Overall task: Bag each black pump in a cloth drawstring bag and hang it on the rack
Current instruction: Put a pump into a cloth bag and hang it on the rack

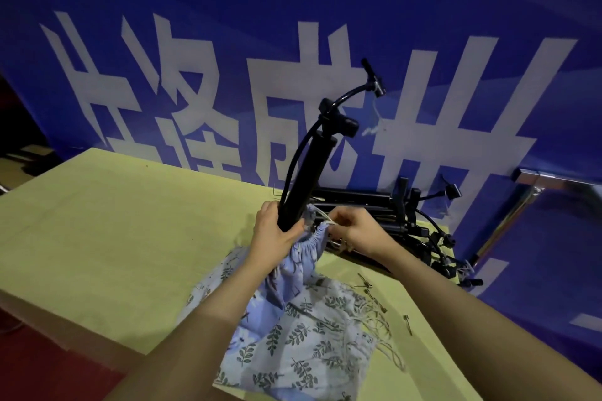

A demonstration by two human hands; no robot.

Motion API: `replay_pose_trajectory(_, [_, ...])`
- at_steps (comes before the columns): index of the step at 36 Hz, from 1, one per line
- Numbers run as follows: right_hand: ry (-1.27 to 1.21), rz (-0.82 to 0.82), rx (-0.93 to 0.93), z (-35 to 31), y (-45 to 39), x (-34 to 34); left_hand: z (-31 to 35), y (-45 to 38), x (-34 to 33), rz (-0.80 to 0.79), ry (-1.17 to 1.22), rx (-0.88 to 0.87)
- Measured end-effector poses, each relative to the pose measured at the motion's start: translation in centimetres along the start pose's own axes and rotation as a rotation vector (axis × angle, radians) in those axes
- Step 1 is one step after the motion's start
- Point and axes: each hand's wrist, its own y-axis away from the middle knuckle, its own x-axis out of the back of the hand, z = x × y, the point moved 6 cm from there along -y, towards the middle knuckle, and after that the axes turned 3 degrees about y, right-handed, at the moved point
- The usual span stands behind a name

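Observation:
A black pump (309, 172) stands upright, its lower end inside a blue leaf-print drawstring bag (293, 270). Its hose curves up to a nozzle (374, 78) at the top. My left hand (275, 231) grips the pump barrel together with the gathered bag mouth. My right hand (353, 229) pinches the pale drawstring (322, 216) at the bag's rim, just right of the pump. More leaf-print bags (312, 345) lie flat on the table beneath my forearms.
The yellow-green table (114, 231) stands against a blue banner with white characters. A pile of black pumps (391, 218) lies at the table's far right. A chrome rack bar (553, 184) juts out at the right. Small loose metal pieces (366, 285) lie near the bags.

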Motion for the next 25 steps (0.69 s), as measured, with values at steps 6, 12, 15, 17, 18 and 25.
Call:
replay_pose_trajectory(6, [-0.131, -0.005, -0.031, -1.3, 0.4, 1.3, -0.3, 0.0, 0.4, 0.075, -0.002, 0.014])
replay_pose_trajectory(12, [-0.438, 0.094, -0.053, -2.6, 0.5, 2.5, -0.4, 0.4, -0.3, 0.087, -0.035, 0.026])
replay_pose_trajectory(15, [-0.635, 0.064, 0.008, -3.8, 0.3, 2.8, -0.6, 0.4, -0.7, 0.064, -0.063, 0.027])
replay_pose_trajectory(17, [-0.636, 0.059, 0.024, -4.6, 0.1, 3.0, -0.6, 0.5, -1.0, 0.051, -0.084, 0.015])
replay_pose_trajectory(18, [-0.619, 0.068, 0.018, -4.9, -0.1, 3.0, -0.6, 0.5, -1.0, 0.05, -0.093, 0.009])
replay_pose_trajectory(25, [-0.433, 0.371, -0.023, -5.0, -0.7, 3.9, 0.2, 0.7, -1.2, 0.004, -0.148, -0.045])
